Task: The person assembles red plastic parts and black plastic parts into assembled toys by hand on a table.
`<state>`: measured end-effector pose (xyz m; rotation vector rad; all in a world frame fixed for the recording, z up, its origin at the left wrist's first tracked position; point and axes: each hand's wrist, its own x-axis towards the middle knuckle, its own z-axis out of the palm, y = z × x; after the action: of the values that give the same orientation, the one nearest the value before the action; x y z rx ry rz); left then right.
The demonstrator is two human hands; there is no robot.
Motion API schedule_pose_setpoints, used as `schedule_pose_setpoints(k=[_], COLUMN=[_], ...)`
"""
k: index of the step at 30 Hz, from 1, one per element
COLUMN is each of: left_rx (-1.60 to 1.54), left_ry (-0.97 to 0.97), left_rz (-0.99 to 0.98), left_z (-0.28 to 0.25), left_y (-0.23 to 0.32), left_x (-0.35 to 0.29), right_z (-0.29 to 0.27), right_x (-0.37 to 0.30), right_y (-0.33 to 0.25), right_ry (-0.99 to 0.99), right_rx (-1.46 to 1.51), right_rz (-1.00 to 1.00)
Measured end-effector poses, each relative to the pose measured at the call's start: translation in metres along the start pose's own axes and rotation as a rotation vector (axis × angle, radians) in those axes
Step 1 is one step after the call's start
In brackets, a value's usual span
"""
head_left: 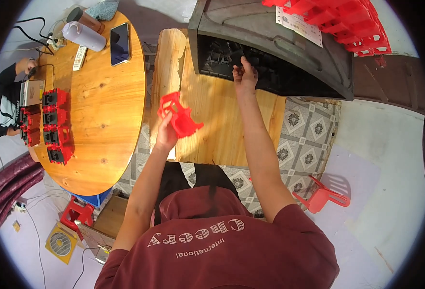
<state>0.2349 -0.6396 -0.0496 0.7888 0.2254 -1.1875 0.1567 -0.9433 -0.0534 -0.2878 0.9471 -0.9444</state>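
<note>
My left hand (pixel 165 136) is closed on a red plastic frame (pixel 185 124) with open cutouts, held up over the wooden bench top (pixel 212 139). My right hand (pixel 245 78) reaches into the mouth of a dark grey bin (pixel 270 48) at the far side of the bench. Its fingertips are pinched on a small black plastic part (pixel 236 56). More black parts (pixel 216 59) lie in the shadow inside the bin, where their shapes are hard to make out.
Stacked red plastic frames (pixel 337 21) and a printed sheet (pixel 299 26) rest on the bin. On the round wooden table (pixel 102 130) at left stand several red-and-black assemblies (pixel 56 125), a phone (pixel 120 44) and a thermos (pixel 84 36). Another person (pixel 8 101) sits beyond it. A red chair (pixel 325 195) stands right.
</note>
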Motion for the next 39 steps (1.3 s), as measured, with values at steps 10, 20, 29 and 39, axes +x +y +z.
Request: schedule_pose_setpoints(k=[10, 20, 29, 39], left_rx=[0.160, 0.255, 0.219, -0.145], left_ry=[0.267, 0.282, 0.281, 0.022], left_rz=[-0.176, -0.232, -0.253, -0.068], left_z=[0.011, -0.009, -0.005, 0.020], left_y=[-0.019, -0.052, -0.034, 0.007], left_x=[0.069, 0.060, 0.023, -0.053], right_z=[-0.144, -0.166, -0.101, -0.078], right_x=[-0.042, -0.077, -0.049, -0.127], right_y=[0.061, 0.051, 0.028, -0.039], right_ry=[0.013, 0.211, 0.243, 0.043], right_rx=[-0.094, -0.687, -0.673, -0.952], right_rz=[0.061, 0.070, -0.159, -0.586])
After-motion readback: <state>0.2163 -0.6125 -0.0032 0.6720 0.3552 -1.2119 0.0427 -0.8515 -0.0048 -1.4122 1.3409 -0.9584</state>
